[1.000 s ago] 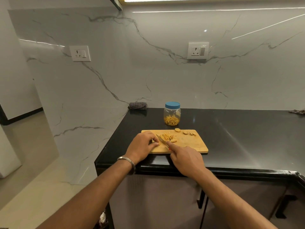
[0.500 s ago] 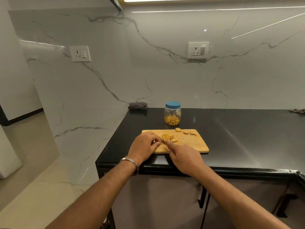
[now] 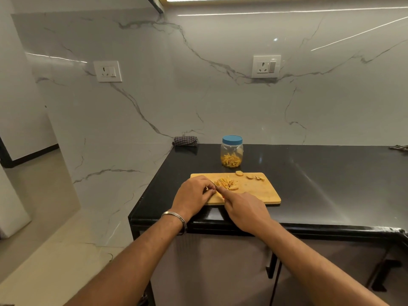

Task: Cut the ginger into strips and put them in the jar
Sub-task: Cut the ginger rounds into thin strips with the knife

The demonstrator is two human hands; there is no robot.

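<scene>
The left hand (image 3: 192, 194) pinched ginger right against the knife (image 3: 215, 187) gripped by the right hand (image 3: 244, 212); any slip risked nicked fingertips.

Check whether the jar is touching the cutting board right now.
Apart. The head view shows a strip of black counter between the base of the jar and the far edge of the cutting board.

no legible text (bracelet (image 3: 176, 218) engraving blurred)
</scene>
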